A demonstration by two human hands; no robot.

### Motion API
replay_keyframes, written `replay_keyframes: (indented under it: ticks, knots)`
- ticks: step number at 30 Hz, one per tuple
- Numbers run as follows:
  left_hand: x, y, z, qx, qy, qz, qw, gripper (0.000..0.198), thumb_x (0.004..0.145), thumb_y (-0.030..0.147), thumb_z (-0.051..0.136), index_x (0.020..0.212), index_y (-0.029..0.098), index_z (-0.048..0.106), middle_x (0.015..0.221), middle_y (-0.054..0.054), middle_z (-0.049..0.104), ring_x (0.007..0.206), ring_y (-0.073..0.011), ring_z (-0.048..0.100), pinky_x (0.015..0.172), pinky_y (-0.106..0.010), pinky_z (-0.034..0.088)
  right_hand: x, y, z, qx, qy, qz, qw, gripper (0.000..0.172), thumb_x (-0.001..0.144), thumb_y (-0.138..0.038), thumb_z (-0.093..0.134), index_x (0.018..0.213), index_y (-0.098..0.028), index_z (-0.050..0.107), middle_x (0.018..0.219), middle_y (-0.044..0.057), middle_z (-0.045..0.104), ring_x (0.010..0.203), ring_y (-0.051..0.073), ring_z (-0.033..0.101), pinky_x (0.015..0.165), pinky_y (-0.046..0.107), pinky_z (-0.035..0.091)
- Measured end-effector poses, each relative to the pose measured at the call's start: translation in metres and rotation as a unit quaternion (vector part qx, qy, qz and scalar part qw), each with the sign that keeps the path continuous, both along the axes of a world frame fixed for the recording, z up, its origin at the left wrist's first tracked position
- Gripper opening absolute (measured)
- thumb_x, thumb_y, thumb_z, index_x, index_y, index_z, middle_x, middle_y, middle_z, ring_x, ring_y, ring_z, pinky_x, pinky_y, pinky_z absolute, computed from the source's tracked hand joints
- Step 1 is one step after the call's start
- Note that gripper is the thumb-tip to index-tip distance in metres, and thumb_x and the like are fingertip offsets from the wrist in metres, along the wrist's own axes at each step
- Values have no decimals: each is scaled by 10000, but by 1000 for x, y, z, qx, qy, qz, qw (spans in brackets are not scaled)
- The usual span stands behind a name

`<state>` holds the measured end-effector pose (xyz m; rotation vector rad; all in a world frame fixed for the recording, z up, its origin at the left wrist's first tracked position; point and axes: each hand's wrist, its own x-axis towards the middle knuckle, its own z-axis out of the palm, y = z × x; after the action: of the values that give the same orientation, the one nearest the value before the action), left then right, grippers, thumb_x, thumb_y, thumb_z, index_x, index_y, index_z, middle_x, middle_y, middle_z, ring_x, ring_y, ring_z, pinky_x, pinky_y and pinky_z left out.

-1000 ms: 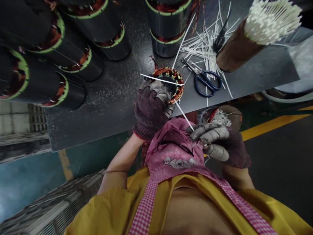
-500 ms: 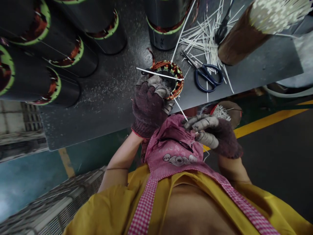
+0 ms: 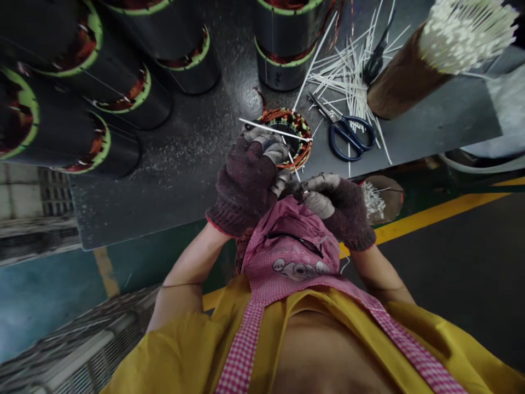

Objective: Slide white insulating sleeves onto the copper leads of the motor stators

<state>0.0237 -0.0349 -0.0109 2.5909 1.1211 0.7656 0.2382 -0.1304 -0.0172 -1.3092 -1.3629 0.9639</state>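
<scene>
A motor stator [image 3: 301,128] with copper windings and green slot liners stands at the near edge of the dark bench [image 3: 188,158]. My gloved left hand [image 3: 248,178] grips its near rim. My gloved right hand [image 3: 332,202] is closed in a pinch on a thin white stick [image 3: 292,161] whose far end enters the stator. Another white stick [image 3: 270,129] lies across the stator's top.
Several black wound stators [image 3: 102,93] lie stacked at the left, and one [image 3: 283,54] stands behind. Blue-handled scissors [image 3: 348,137] and loose white sticks [image 3: 348,71] lie to the right. A brown tub of sticks [image 3: 435,49] stands far right; another [image 3: 379,194] sits below the bench.
My right hand has moved up and left toward the stator, pushing the white stick further in; less of the stick shows. My left hand stays on the stator.
</scene>
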Motion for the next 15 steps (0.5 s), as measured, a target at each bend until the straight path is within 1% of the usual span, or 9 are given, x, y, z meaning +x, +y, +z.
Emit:
replay_keyframes:
  ticks: [2,4,6,8,11,13,15]
  knots:
    - [-2,4,10,19,58,-11,998,280,969,407,733,1220,283,735,1343,-98,773,1376,-419,678,1165,-601,578,0,-1,0,-5,12,1,1000,242,990,-525,837,1008,-286,861,928,14,872,828,209,810,785,359,670]
    - [-3,9,17,12,78,-10,997,217,977,416,735,1144,279,757,1246,-94,793,1289,-410,720,1095,-580,610,0,-2,0,-6,28,5,1000,232,994,-515,836,1009,-286,862,937,15,876,831,205,815,791,355,675]
    - [-2,12,22,-7,69,-2,998,202,1000,460,712,1087,285,764,1162,-77,804,1193,-380,755,1053,-549,626,0,-3,0,-3,38,6,999,228,996,-508,835,998,-282,863,935,16,877,835,203,817,799,356,678]
    - [0,13,27,-25,56,9,998,207,1025,472,674,1071,293,769,1121,-55,817,1123,-341,775,1014,-502,638,1,-6,-1,-1,40,4,999,220,999,-501,833,1003,-283,865,937,15,877,846,204,818,810,360,678]
    - [3,11,35,-42,45,35,997,236,1060,463,622,1124,297,776,1153,-35,836,1092,-299,787,979,-441,644,2,-11,-1,11,53,-1,999,178,996,-469,846,1017,-294,868,939,6,876,841,199,815,804,353,672]
    - [5,11,37,-47,38,51,997,261,1083,463,587,1147,295,776,1181,-31,840,1104,-288,789,985,-425,644,1,-15,0,29,79,-9,996,122,997,-422,854,1012,-302,867,935,-2,874,823,191,811,789,343,668]
    - [5,12,33,-42,27,50,998,266,1081,466,592,1145,286,777,1167,-34,843,1093,-290,791,975,-427,647,-1,-17,2,54,101,-17,993,66,1002,-377,850,1002,-312,864,934,-10,871,813,185,808,781,337,664]
